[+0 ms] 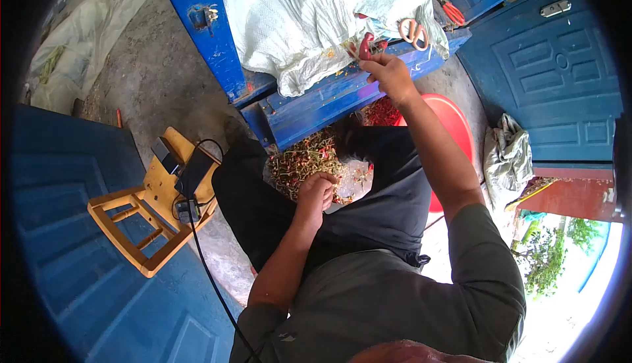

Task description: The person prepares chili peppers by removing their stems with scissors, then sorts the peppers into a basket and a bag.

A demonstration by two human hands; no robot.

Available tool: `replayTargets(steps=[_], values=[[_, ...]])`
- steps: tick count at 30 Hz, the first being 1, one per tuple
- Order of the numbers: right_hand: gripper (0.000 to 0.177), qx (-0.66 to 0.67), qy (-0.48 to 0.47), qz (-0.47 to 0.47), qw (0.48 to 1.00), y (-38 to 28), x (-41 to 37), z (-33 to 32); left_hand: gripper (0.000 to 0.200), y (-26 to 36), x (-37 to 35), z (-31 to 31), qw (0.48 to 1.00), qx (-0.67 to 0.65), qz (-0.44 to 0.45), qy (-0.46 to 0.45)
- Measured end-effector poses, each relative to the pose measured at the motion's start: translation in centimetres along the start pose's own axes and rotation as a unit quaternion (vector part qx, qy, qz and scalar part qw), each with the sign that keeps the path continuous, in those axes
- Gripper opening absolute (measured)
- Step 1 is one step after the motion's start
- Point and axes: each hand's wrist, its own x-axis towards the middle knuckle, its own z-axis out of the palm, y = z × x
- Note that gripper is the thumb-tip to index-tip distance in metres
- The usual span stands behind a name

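Observation:
My right hand [390,77] reaches over the edge of the blue bench, its fingers pinched at the lower end of a dark red chili pepper [366,46]. Under the pepper lies a white woven sack [283,21], spread over the bench. Between my knees my left hand [318,193] is closed, and what its fingers hold, if anything, is hidden. Just beyond it is a heap of dry chili stems and scraps [299,162], with some red bits mixed in.
Scissors with pinkish handles [413,34] and red-handled pliers or snips [453,13] lie on the sack's right side. A red basin [454,123] stands by my right knee, near red chili pieces [384,111]. A wooden chair [148,208] with cabled devices is at left.

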Motion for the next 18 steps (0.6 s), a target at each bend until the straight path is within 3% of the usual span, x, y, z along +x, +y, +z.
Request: replayTargets(steps=[5, 9, 12, 15, 17, 18], values=[[0.039, -0.184, 0.025, -0.100, 0.977, 0.3, 0.6, 1.4, 0.011, -0.3, 0.1, -0.2, 1.000, 0.003, -0.010, 0.006], [0.042, -0.207, 0.010, -0.110, 0.972, -0.6, 0.0, 0.9, 0.011, 0.1, -0.1, -0.2, 1.000, -0.002, -0.006, 0.011], [0.048, -0.172, 0.062, -0.119, 0.976, -1.4, 0.3, 0.5, 0.011, 0.1, -0.1, -0.1, 1.000, 0.005, -0.003, 0.012], [0.050, -0.168, 0.055, -0.078, 0.981, -3.7, 1.1, 0.5, 0.011, 0.0, -0.1, 0.0, 1.000, 0.004, -0.005, 0.010], [0.047, -0.251, 0.103, -0.086, 0.959, -2.6, 3.4, 1.2, 0.011, 0.0, 0.1, -0.1, 1.000, 0.009, -0.005, 0.004], [0.041, -0.274, 0.077, -0.062, 0.956, -3.1, 3.4, 1.5, 0.011, 0.1, 0.1, -0.1, 1.000, 0.009, -0.003, 0.005]])
